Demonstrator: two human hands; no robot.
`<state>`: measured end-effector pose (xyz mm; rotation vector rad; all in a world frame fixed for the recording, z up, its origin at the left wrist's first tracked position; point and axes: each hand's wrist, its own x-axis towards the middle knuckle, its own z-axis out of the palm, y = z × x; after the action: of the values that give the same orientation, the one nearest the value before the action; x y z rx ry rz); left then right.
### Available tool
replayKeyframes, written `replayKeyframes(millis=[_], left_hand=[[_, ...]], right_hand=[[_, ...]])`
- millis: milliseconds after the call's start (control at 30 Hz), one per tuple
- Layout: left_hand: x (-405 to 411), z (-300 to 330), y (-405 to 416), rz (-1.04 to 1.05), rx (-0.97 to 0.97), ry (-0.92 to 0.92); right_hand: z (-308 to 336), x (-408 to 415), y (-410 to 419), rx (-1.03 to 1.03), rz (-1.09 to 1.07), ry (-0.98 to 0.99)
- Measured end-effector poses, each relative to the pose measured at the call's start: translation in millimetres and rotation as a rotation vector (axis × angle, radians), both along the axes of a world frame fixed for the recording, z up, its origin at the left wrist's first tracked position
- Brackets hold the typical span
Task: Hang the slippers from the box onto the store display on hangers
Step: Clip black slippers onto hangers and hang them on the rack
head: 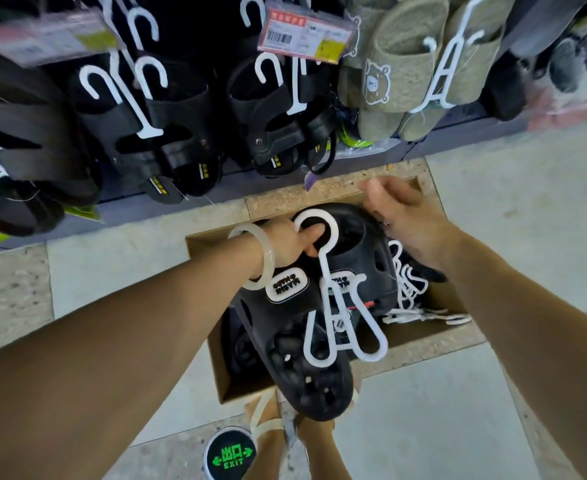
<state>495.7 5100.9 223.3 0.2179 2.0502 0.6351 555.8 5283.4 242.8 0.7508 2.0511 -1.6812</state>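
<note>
Your left hand [293,242] is gripping the white hanger [333,292] by its hook, black slippers [305,341] dangling below, above the box [228,386]. Right hand [406,220], fingers loose, is holding nothing; use it to steady them while lifting.

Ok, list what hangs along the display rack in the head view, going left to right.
Black strap sandals on white hangers → second pair of black strap sandals → price tag → beige bear slippers → dark blurred footwear at far right.
</note>
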Motion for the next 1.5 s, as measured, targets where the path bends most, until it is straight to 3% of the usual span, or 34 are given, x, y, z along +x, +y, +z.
replayKeyframes(millis=[100,233,433,867,1033,1233,1300,1433,1500], left_hand=[[4.2,-4.1,-3.8,-0.026,-0.017,-0.016],[7.3,-5.2,-8.6,-0.048,-0.054,-0.039],[7.6,-27.6,-8.9,-0.074,-0.115,-0.022],[0.5,-153.6,2.6,-0.055,-0.168,-0.003],[-13.5,-193.5,-4.4,0.043,-0.106,-0.146],[-21.5,-184.1,-13.3,0.01,0.044,-0.566],[-20.3,-175.8,-11.9,0.062,0.065,-0.622],[-15.2,-181.1,-2.1,0.025,-0.141,-0.248],[-12.0,-190.2,0.0,0.058,-0.15,-0.134]], right_hand=[[-0.6,5.5,-7.8,-0.087,0.163,-0.112],[-11.1,10.0,-14.6,0.016,0.243,-0.176],[-43.8,17.1,-24.8,-0.017,0.09,-0.173],[-173.7,4.9,-22.7,0.162,-0.046,-0.22],[-215.4,-5.1,-11.0,0.176,-0.179,-0.322],[-233.9,-7.6,0.0,0.125,-0.284,-0.399],[-232.2,-12.6,4.1,0.121,-0.27,-0.389],[-223.4,-26.7,12.5,0.147,-0.229,-0.352],[-219.0,-30.7,13.7,0.144,-0.179,-0.342]])
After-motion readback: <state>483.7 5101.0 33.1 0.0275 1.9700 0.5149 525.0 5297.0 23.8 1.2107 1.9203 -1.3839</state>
